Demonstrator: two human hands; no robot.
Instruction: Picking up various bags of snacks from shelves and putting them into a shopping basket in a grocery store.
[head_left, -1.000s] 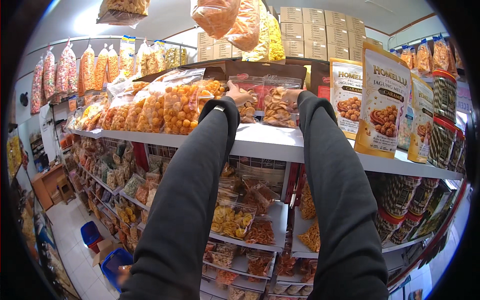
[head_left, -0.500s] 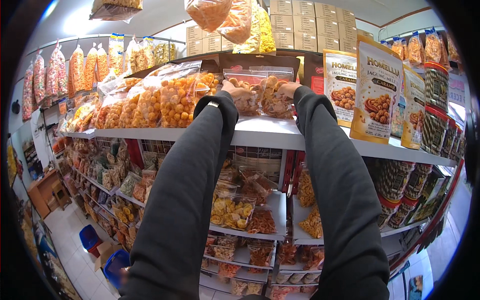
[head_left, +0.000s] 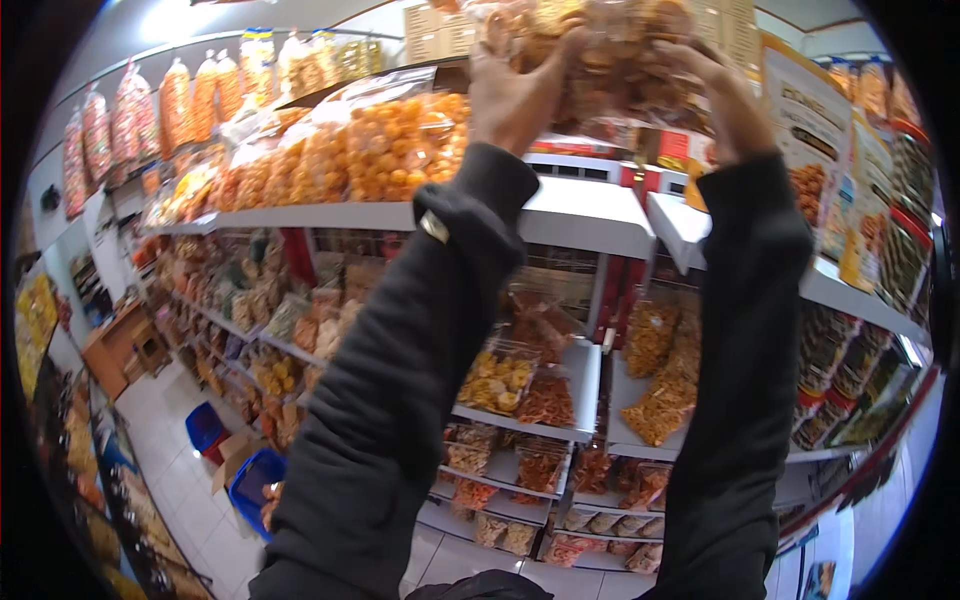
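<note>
In front of me, above the top white shelf [head_left: 585, 205], I hold see-through bags of brown snack pieces [head_left: 630, 85] between both hands. My left hand [head_left: 520, 90] grips them from the left, its thumb pressed against the plastic. On the other side, my right hand [head_left: 735, 95] closes around their edge. The upper frame edge cuts off the tops of the bags, and I cannot tell exactly where one bag ends and another begins. Just left of my left hand stand bags of round orange snack balls [head_left: 395, 145].
White and gold pouches [head_left: 810, 130] stand on the shelf to the right, beside jars with red lids [head_left: 905, 200]. Lower shelves hold bags of yellow chips [head_left: 497, 380] and other snacks. A blue bin [head_left: 258, 490] is on the tiled floor at lower left. Cardboard boxes [head_left: 425, 40] are stacked behind.
Both hands have lifted the brown snack bags off the shelf, up and toward me. More of the white shelf surface shows beneath them. The view has shifted and tilted slightly.
</note>
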